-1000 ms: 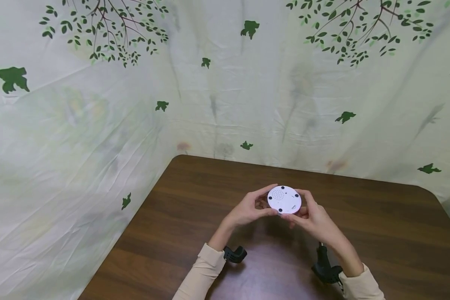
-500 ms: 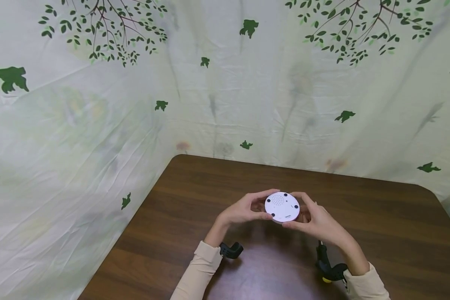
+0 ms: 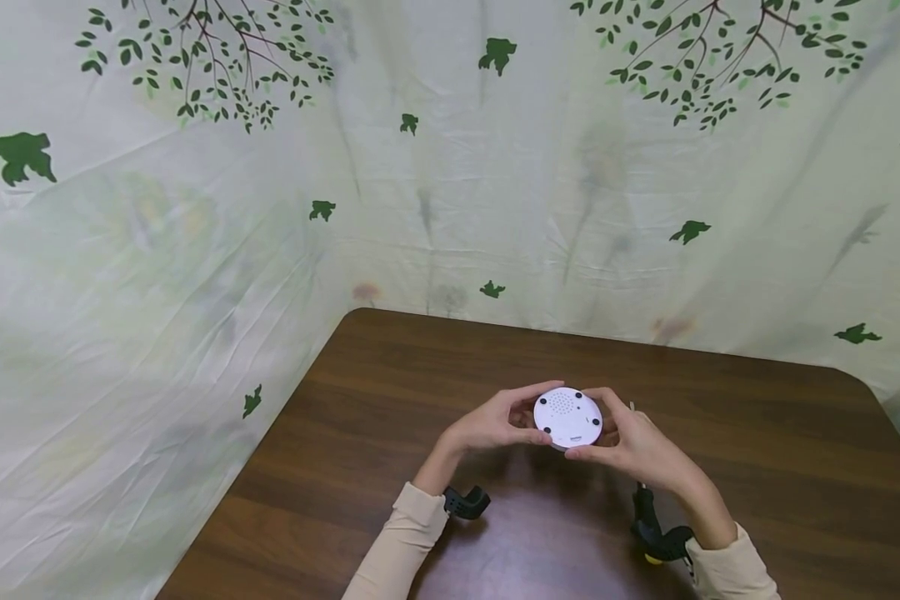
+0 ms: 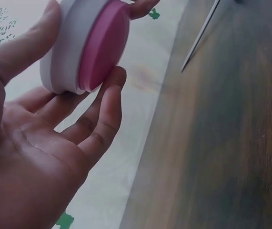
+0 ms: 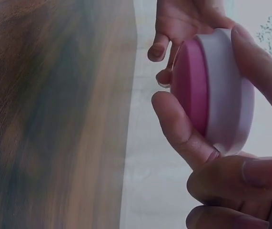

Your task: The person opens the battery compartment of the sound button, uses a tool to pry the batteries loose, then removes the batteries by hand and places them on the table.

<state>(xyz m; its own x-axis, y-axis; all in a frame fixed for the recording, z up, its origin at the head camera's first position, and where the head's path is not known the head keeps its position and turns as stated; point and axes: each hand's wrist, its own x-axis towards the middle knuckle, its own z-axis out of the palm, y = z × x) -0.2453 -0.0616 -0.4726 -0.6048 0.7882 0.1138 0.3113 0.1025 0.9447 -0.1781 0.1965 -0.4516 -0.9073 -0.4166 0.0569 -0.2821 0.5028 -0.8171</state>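
Both hands hold a round pink-and-white buzzer button (image 3: pixel 567 421) above the table, its underside turned up toward the head camera. That white underside shows speaker holes and several small black feet. My left hand (image 3: pixel 487 423) grips its left edge, thumb on the near side and fingers on the far side. On the opposite edge, my right hand (image 3: pixel 637 443) holds it the same way. The wrist views show the pink domed cap (image 4: pixel 106 45) facing away from the white base (image 5: pixel 226 90); in the head view the cap is hidden.
Beneath the hands lies a brown wood-grain table (image 3: pixel 420 358). A pale cloth backdrop (image 3: pixel 450 208) with printed leaves and branches stands along its far and left sides. Black camera mounts (image 3: pixel 467 503) sit at both wrists, close over the tabletop.
The hands have brought the buzzer button slightly nearer the person. It has turned a little clockwise in the head view, its feet shifting round. Over the last half second it moved only slightly right.
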